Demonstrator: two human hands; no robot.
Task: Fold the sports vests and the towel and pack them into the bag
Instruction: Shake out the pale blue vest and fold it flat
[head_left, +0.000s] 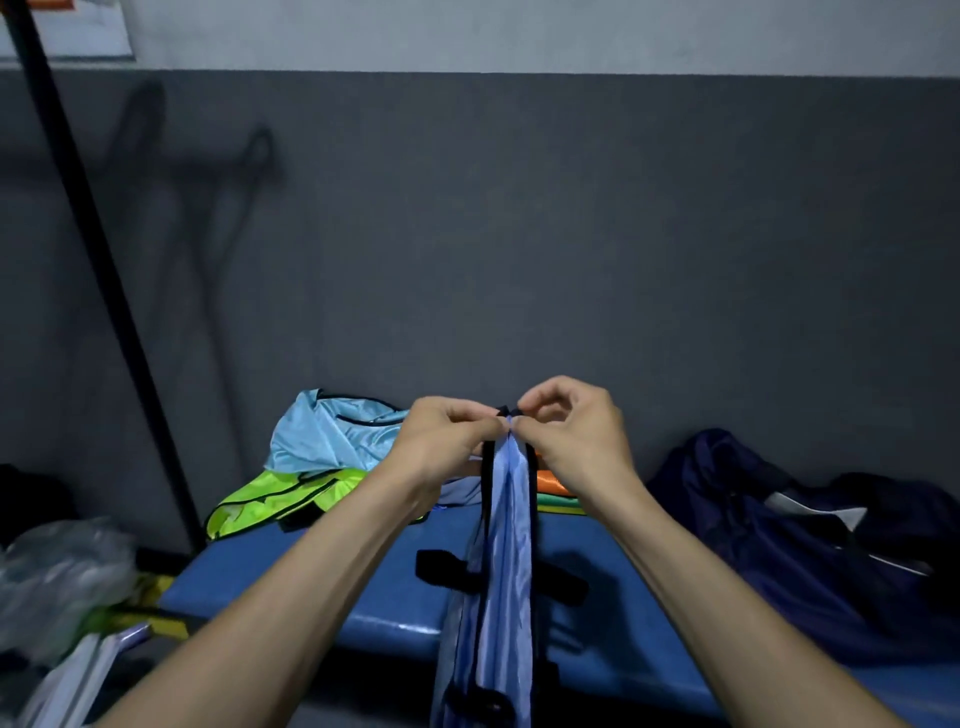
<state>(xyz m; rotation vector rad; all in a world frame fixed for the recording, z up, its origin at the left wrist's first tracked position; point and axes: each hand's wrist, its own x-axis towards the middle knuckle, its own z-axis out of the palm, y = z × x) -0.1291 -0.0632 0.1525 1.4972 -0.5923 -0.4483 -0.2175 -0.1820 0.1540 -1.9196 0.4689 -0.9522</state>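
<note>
While both hands pinch the top of the blue vest (506, 561), the folding step looks to be under way; the left hand (447, 436) and the right hand (576, 436) sit close together, almost touching, and each one nips the dark edge at the top of the cloth with curled fingers.

The blue vest hangs straight down from the hands, in front of the blue bench (363, 597); its long side runs up and down, top at the fingers, bottom near the lower edge of the view; it looks doubled lengthwise into a thin strip, with black trim along both sides.

More vests wait at the back of the bench: a light blue vest (332, 431), a yellow-green vest (270, 501), and an orange vest (553, 480) peeking out behind the right wrist; I cannot tell which thing is the towel.

The dark bag (789, 561) slumps on the right end of the bench, well apart from the hands.

Next, I think the strip needs laying flat on the bench and folding end to end, so it gets short enough for the bag; the slippery cloth could slide open, so the pinch should stay firm.
</note>
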